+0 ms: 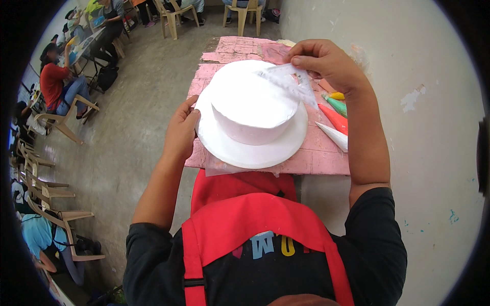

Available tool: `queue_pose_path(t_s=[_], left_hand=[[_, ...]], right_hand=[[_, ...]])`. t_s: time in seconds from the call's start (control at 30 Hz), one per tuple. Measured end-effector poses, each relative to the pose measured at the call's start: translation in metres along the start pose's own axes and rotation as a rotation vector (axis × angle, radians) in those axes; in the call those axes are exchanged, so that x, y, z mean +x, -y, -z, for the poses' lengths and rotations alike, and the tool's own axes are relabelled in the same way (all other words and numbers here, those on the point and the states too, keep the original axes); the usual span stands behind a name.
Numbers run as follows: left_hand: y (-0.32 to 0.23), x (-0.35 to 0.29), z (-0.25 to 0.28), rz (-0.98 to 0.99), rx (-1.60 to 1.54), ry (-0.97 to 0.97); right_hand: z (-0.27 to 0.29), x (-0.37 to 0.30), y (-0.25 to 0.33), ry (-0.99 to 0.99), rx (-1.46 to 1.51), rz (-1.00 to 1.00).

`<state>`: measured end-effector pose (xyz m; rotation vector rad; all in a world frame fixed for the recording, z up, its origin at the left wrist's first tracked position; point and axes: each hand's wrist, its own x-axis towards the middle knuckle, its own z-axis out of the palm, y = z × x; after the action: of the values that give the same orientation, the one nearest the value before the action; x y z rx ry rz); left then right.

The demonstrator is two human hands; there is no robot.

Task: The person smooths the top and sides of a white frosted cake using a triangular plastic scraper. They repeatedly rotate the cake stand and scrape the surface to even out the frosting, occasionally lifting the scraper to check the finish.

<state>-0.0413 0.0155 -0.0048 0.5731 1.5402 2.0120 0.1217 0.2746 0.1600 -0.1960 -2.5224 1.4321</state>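
In front of me is a round white cake (pixel 242 94) with a smooth top and side, on a wider round white cake board (pixel 247 155). My left hand (pixel 181 125) grips the board's left rim, thumb on the edge. Over the far right part of the cake, my right hand (pixel 326 61) pinches a clear triangular icing scraper (pixel 298 84) by its upper corner. Its lower edge is at the cake's top right; whether it touches the icing I cannot tell. Right of the cake lie piping bags: white (pixel 334 136), red (pixel 334 119), green (pixel 336 105) and yellow (pixel 337 96).
The cake stands on a worn pink table (pixel 209 76) with its right side along a pale wall (pixel 418 132). My red apron (pixel 245 214) is close to the table's near edge. People sit at the left and far side, among beige plastic chairs (pixel 61 122).
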Motion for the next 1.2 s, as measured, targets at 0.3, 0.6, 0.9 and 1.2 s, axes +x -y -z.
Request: queue_pose_path(t_s=[0.3,0.6,0.9,1.2], left_hand=[[0.001,0.011,-0.005,-0.03,-0.011,-0.007],[0.001,0.015,-0.004,-0.075,0.087,0.0],[-0.006,0.012,-0.005,0.062,-0.047,-0.103],[-0.013,-0.055,-0.021,0.039,0.042,-0.079]], right_hand=[[-0.021,0.01,0.008,0.157,-0.142,0.052],[-0.001,0.039,-0.024,-0.063,-0.183,-0.109],[0.01,0.035,-0.009,-0.137,-0.128,-0.106],[-0.004,0.015,-0.008,0.096,-0.089,-0.002]])
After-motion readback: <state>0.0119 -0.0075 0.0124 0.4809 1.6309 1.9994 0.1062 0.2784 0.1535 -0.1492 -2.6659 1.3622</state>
